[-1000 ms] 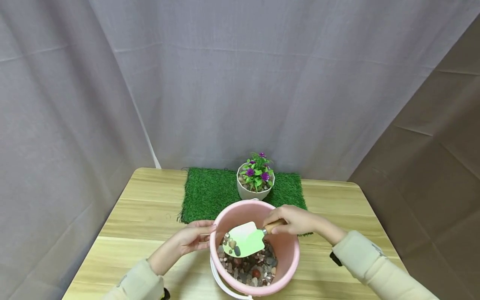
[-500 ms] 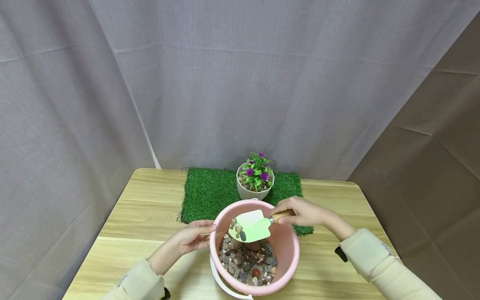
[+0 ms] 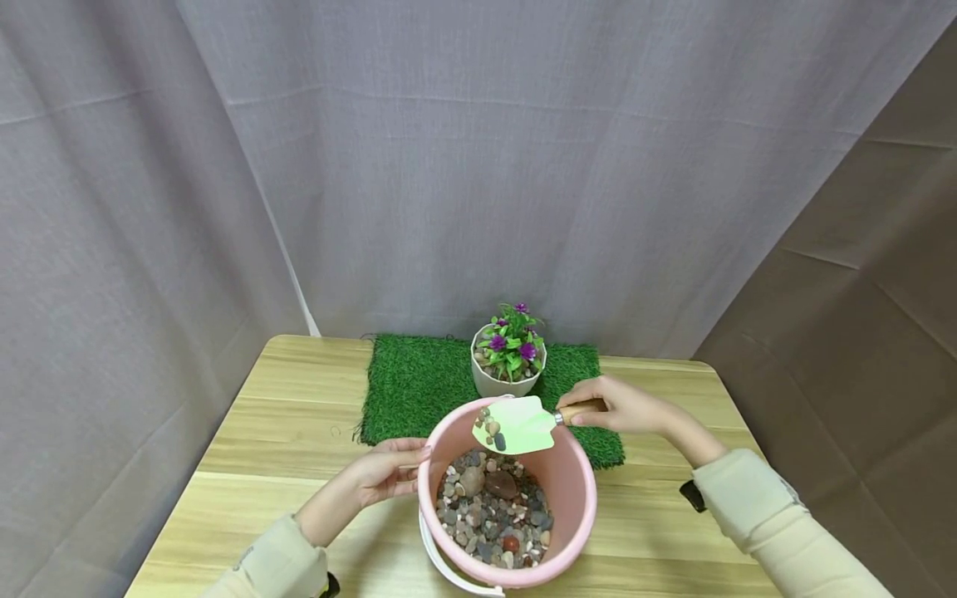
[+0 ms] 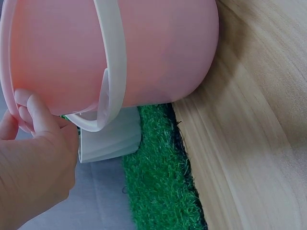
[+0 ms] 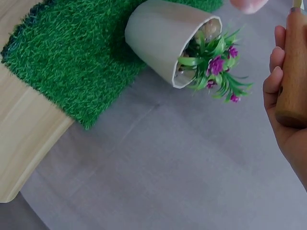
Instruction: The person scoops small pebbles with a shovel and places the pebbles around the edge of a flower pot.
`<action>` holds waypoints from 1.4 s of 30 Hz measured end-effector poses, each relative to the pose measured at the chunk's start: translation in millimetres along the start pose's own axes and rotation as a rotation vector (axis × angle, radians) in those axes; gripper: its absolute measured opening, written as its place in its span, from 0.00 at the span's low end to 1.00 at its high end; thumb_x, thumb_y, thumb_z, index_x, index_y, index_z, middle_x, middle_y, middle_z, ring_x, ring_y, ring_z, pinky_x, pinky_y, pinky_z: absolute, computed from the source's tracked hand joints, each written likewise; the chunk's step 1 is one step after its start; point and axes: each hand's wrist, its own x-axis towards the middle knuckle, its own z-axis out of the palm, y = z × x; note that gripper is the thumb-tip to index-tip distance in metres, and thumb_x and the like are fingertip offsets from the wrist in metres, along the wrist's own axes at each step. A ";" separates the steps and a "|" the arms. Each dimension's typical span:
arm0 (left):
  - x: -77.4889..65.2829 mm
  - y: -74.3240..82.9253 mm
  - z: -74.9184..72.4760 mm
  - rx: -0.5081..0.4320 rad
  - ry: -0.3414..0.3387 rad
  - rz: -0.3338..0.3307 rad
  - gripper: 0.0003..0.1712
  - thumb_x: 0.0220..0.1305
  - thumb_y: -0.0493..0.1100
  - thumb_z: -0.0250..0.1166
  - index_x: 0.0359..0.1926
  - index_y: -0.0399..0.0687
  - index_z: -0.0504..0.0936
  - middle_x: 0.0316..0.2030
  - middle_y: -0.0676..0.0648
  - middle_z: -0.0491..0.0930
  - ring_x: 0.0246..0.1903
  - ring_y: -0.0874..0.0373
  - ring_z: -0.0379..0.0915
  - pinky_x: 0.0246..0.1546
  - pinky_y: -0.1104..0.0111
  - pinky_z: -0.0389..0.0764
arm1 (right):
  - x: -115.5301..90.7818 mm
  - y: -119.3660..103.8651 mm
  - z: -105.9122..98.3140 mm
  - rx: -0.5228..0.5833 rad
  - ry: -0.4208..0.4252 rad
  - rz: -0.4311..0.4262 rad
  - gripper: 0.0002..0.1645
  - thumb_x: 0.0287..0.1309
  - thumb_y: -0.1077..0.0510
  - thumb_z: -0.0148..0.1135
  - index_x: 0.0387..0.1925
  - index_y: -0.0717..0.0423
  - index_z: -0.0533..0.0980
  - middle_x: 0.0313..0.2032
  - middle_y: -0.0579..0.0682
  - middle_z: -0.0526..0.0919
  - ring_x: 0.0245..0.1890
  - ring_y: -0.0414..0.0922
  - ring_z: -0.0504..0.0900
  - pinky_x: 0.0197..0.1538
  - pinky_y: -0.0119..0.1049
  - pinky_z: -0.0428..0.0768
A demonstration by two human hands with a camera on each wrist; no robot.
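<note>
A pink bucket (image 3: 576, 507) with a white handle (image 4: 112, 57) stands on the table, pebbles (image 3: 489, 515) covering its bottom. My left hand (image 3: 385, 473) pinches the bucket's left rim between thumb and fingers, as the left wrist view also shows. In my right hand (image 3: 616, 405) is the wooden handle (image 5: 293, 72) of a garden trowel. Its light green blade (image 3: 523, 428) is held over the far part of the bucket's opening and carries several small stones (image 3: 492, 430) near its tip. Just beyond the bucket is a white flowerpot (image 3: 497, 384) with a purple-flowered plant (image 3: 516, 345) and pebbles inside.
The flowerpot stands on a green artificial grass mat (image 3: 414, 386), partly hidden behind the bucket. Wooden table surface (image 3: 299, 415) extends on both sides. A grey curtain (image 3: 478, 166) hangs behind the table's far edge.
My right hand has raised the trowel with its stones, moving it away from me and slightly right, from inside the bucket to its far rim. My left hand stays on the rim.
</note>
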 end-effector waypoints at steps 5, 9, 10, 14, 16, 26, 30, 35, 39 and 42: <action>0.4 -0.4 -0.3 -0.001 0.006 -0.004 0.13 0.59 0.41 0.65 0.45 0.44 0.77 0.32 0.53 0.83 0.32 0.65 0.80 0.38 0.76 0.86 | -4.8 6.0 -4.6 0.000 0.023 0.015 0.13 0.58 0.65 0.60 0.44 0.69 0.78 0.35 0.57 0.84 0.25 0.27 0.70 0.25 0.24 0.78; 0.9 -0.7 -0.7 0.000 0.005 -0.004 0.14 0.60 0.41 0.65 0.46 0.43 0.77 0.31 0.53 0.83 0.32 0.66 0.80 0.38 0.76 0.86 | -9.3 12.6 -8.7 0.000 0.050 0.021 0.12 0.57 0.66 0.60 0.43 0.68 0.79 0.33 0.56 0.84 0.24 0.27 0.68 0.23 0.24 0.76; 1.0 -0.7 -0.8 -0.001 0.005 -0.004 0.14 0.60 0.41 0.65 0.46 0.43 0.77 0.31 0.53 0.83 0.32 0.66 0.80 0.38 0.76 0.86 | -10.6 14.6 -9.8 -0.002 0.056 0.024 0.12 0.57 0.66 0.60 0.43 0.68 0.79 0.33 0.55 0.84 0.24 0.27 0.67 0.22 0.23 0.75; 1.0 -0.9 -1.0 -0.003 0.003 -0.003 0.14 0.59 0.41 0.65 0.46 0.43 0.77 0.31 0.53 0.83 0.31 0.66 0.80 0.37 0.76 0.86 | -16.1 22.4 -13.5 0.002 0.075 0.042 0.12 0.58 0.66 0.60 0.43 0.68 0.79 0.30 0.51 0.83 0.21 0.27 0.64 0.20 0.23 0.71; 0.8 -0.9 -0.8 -0.003 0.003 -0.003 0.12 0.60 0.41 0.65 0.45 0.44 0.78 0.31 0.53 0.83 0.31 0.66 0.80 0.37 0.76 0.86 | -19.2 25.7 -15.3 0.015 0.081 0.059 0.12 0.58 0.66 0.60 0.44 0.68 0.79 0.29 0.49 0.82 0.20 0.26 0.62 0.18 0.22 0.69; 0.5 -0.7 -0.5 -0.009 0.009 -0.001 0.10 0.60 0.40 0.64 0.43 0.46 0.78 0.31 0.52 0.83 0.32 0.65 0.80 0.37 0.76 0.86 | -32.1 40.1 -22.5 -0.027 0.142 0.126 0.12 0.58 0.67 0.60 0.42 0.71 0.79 0.34 0.60 0.84 0.19 0.27 0.60 0.18 0.23 0.67; 0.7 -0.4 -0.6 -0.012 0.014 -0.002 0.10 0.60 0.40 0.64 0.43 0.46 0.78 0.31 0.52 0.83 0.31 0.65 0.80 0.38 0.76 0.86 | -36.5 47.7 -23.0 -0.021 0.159 0.177 0.12 0.59 0.66 0.59 0.42 0.72 0.79 0.35 0.62 0.84 0.18 0.27 0.60 0.17 0.23 0.66; 1.0 -0.4 -0.8 -0.009 0.020 0.000 0.12 0.60 0.40 0.64 0.45 0.45 0.77 0.31 0.52 0.83 0.31 0.65 0.80 0.38 0.75 0.86 | -40.6 58.3 -21.2 -0.017 0.163 0.228 0.14 0.60 0.65 0.59 0.44 0.72 0.78 0.37 0.65 0.84 0.17 0.28 0.61 0.18 0.24 0.67; 1.0 -0.6 -1.0 -0.001 0.022 0.000 0.15 0.60 0.40 0.64 0.48 0.41 0.76 0.31 0.52 0.83 0.31 0.65 0.80 0.38 0.75 0.86 | -44.4 67.3 -16.4 -0.027 0.159 0.248 0.13 0.60 0.65 0.59 0.43 0.72 0.79 0.33 0.60 0.85 0.16 0.28 0.58 0.17 0.23 0.64; 1.0 -0.4 -1.2 0.000 0.019 -0.002 0.16 0.60 0.40 0.64 0.49 0.41 0.75 0.31 0.52 0.83 0.31 0.65 0.80 0.38 0.76 0.86 | -45.3 70.8 -12.6 -0.034 0.158 0.246 0.13 0.59 0.66 0.59 0.43 0.73 0.78 0.32 0.60 0.84 0.17 0.28 0.58 0.18 0.23 0.65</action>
